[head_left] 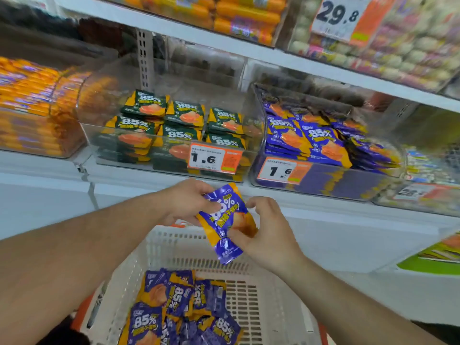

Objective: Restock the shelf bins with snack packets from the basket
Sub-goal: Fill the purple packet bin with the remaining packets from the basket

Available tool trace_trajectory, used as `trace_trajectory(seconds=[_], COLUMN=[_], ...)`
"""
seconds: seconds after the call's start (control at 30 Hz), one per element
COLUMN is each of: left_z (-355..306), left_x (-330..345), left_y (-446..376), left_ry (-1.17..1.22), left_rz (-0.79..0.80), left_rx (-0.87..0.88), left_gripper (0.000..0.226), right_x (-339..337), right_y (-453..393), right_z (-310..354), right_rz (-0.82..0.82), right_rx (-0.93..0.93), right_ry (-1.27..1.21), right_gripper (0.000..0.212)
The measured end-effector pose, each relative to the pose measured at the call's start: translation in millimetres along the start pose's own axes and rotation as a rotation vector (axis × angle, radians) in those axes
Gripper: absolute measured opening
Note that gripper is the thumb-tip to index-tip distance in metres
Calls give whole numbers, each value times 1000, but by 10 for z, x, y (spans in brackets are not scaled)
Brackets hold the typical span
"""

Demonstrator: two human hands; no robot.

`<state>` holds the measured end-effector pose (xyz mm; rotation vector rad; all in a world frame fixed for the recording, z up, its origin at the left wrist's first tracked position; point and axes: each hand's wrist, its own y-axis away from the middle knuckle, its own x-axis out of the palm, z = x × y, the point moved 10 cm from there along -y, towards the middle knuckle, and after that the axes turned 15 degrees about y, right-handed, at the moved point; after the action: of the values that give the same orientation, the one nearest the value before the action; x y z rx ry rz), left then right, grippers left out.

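1. Both hands are holding one purple-orange snack pkt (225, 220) at frame centre, above the white basket (261, 302). Left hand (185, 201) is pinching its upper left edge w/ curled fingers; right hand (267, 231) is pinching the lower right side, fingers bent round it.
2. More purple pkts (174, 310) are lying piled in the basket, lower centre; exact count can't be told.
3. Clear bin (323, 180) w/ matching purple pkts is sitting centre right, w/ a 1.6 price tag (280, 171) on its front.
4. Green pkts bin (174, 155) is sitting centre, six stacks showing, w/ a second 1.6 tag (214, 159).
5. Orange sausage bins (32, 108) are filling the left; a 29.8 sign (338, 16) is hanging upper right.
6. White shelf edge (149, 180) is running between hands and bins.
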<state>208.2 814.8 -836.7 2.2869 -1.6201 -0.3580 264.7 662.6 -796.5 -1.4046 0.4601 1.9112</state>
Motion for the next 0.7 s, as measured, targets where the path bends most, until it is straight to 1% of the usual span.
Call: trace_trajectory(seconds=[0.07, 0.13, 0.23, 0.3, 0.47, 0.6, 0.7], left_z=[-197, -342, -436, -454, -501, -590, -817], left_x=[83, 137, 179, 190, 223, 236, 274], left_y=[62, 112, 141, 139, 124, 123, 188], left_ry=[21, 44, 76, 100, 127, 119, 58], left_rz=[11, 18, 24, 15, -34, -90, -97], left_rx=[61, 95, 109, 110, 136, 182, 280], left_gripper=[4, 7, 11, 11, 5, 9, 22], right_x=[-65, -100, -172, -198, -220, -253, -397], right_y=[68, 93, 104, 109, 101, 96, 91], right_z=[145, 171, 141, 129, 51, -51, -127], right_rz=[-36, -53, -120, -142, -146, -153, -244], right_rx=[-96, -83, -34, -25, 10, 51, 87], right_ry=[49, 54, 26, 21, -22, -111, -265], right_gripper=[54, 62, 74, 77, 66, 58, 48])
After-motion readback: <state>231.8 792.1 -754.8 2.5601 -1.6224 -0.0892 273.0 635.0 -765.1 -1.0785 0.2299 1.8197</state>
